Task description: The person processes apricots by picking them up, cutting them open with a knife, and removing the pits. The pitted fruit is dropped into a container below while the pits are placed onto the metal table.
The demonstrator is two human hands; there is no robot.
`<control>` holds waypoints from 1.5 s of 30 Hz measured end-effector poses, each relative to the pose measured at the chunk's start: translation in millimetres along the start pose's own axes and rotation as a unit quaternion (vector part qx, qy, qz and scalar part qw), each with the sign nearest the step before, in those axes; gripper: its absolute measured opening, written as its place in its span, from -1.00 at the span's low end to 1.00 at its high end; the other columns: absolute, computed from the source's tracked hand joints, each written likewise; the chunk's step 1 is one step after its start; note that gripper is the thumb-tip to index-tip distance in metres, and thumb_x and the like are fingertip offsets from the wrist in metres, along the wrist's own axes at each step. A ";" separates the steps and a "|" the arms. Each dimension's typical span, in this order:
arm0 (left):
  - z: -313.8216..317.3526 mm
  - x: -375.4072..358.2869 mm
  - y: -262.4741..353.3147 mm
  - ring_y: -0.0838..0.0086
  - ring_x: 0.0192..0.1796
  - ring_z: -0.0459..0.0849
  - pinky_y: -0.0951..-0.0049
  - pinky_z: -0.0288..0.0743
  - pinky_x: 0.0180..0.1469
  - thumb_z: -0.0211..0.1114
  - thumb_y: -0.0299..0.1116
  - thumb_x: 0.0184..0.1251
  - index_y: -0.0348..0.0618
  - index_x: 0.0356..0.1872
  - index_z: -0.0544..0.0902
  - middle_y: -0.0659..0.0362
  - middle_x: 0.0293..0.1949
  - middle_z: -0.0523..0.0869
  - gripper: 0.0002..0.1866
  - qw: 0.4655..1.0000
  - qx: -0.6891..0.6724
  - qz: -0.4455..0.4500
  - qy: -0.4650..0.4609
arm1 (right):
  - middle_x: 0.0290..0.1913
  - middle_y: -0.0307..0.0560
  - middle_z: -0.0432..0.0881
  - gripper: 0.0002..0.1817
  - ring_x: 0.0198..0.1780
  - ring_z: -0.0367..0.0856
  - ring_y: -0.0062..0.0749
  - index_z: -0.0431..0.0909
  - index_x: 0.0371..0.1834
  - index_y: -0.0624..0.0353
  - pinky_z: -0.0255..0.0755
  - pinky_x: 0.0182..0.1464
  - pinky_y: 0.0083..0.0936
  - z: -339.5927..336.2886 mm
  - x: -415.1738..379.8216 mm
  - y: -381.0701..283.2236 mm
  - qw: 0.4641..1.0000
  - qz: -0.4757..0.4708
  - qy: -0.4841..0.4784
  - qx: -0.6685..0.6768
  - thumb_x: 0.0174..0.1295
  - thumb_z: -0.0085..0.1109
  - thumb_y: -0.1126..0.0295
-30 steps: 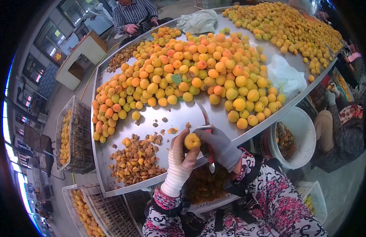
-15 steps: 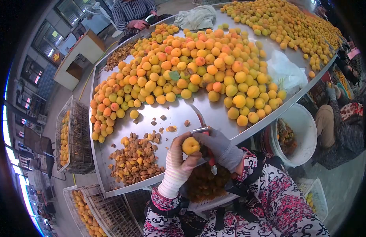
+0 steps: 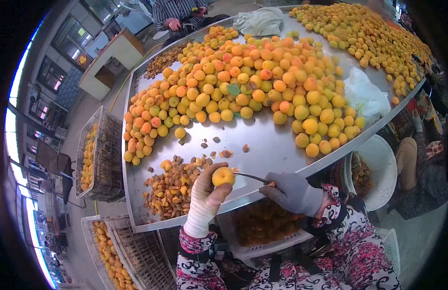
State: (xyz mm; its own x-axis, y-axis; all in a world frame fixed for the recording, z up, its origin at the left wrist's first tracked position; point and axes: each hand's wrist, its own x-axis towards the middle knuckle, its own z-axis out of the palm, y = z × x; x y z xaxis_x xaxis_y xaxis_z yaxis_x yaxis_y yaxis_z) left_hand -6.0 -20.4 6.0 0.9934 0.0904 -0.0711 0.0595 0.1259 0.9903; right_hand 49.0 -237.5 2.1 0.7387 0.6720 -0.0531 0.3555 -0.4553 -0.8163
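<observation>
A yellow apricot [image 3: 223, 177] is gripped in my left hand [image 3: 203, 195], which wears a whitish striped covering with the fingertips out. In a grey glove, my right hand [image 3: 292, 192] is closed around a curved knife [image 3: 251, 176]. Its thin blade points left and the tip meets the apricot's right side. The knife's handle is mostly hidden in the glove. Left of my hands, a heap of brown apricot pits [image 3: 172, 191] with orange bits lies on the metal table [image 3: 267, 150]. Beyond is a large pile of whole apricots [image 3: 233, 79].
Below the table edge sits a tray of dark orange pieces [image 3: 262, 224]. A white bucket [image 3: 384, 162] stands to the right, near a seated person. Crates of apricots [image 3: 102, 159] stand at left. A clear plastic bag [image 3: 366, 94] and a cloth [image 3: 259, 21] lie on the table. Another person sits across.
The knife has swung from pointing away to pointing left, its tip now at the apricot. My right hand has moved right, apart from my left. The view has shifted slightly.
</observation>
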 end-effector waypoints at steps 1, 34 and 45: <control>-0.6 0.0 0.0 0.61 -0.20 0.48 0.62 0.39 -0.11 0.28 -0.48 0.03 -0.25 0.09 0.41 0.25 -0.21 0.52 -0.49 1.000 0.000 -0.001 0.000 | -0.51 0.12 0.55 -0.63 -0.40 0.57 0.07 0.47 -0.27 0.19 0.41 -0.34 -0.23 0.0 -0.4 0.1 1.000 0.010 -0.017 -0.021 0.26 -0.03 0.06; 44.2 18.2 -28.7 0.25 -0.13 0.57 0.31 0.45 -0.07 0.19 0.00 0.21 -0.24 0.11 0.35 -0.03 -0.19 0.56 -0.41 0.971 -0.229 0.005 0.074 | -0.47 0.15 0.57 -0.61 -0.35 0.57 0.06 0.40 -0.03 0.23 0.39 -0.36 -0.24 51.5 11.0 -2.7 0.992 0.024 0.100 0.077 0.25 0.02 0.16; 29.6 17.5 -6.5 0.48 -0.03 0.45 0.49 0.29 0.12 0.16 -0.38 0.17 -0.29 0.20 0.29 0.17 -0.06 0.45 -0.46 0.999 -0.036 0.020 -0.007 | -0.44 0.17 0.58 -0.62 -0.33 0.56 0.08 0.42 -0.11 0.28 0.40 -0.32 -0.28 18.6 16.1 -5.5 0.997 0.067 0.005 0.039 0.27 -0.02 0.14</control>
State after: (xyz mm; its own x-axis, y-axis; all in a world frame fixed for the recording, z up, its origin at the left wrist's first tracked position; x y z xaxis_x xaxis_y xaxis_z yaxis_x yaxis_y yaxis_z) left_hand 13.9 -48.9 1.9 0.9961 0.0830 -0.0303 0.0137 0.1941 0.9809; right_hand 48.2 -213.3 -5.0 0.7821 0.6024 -0.1593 0.2075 -0.4929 -0.8450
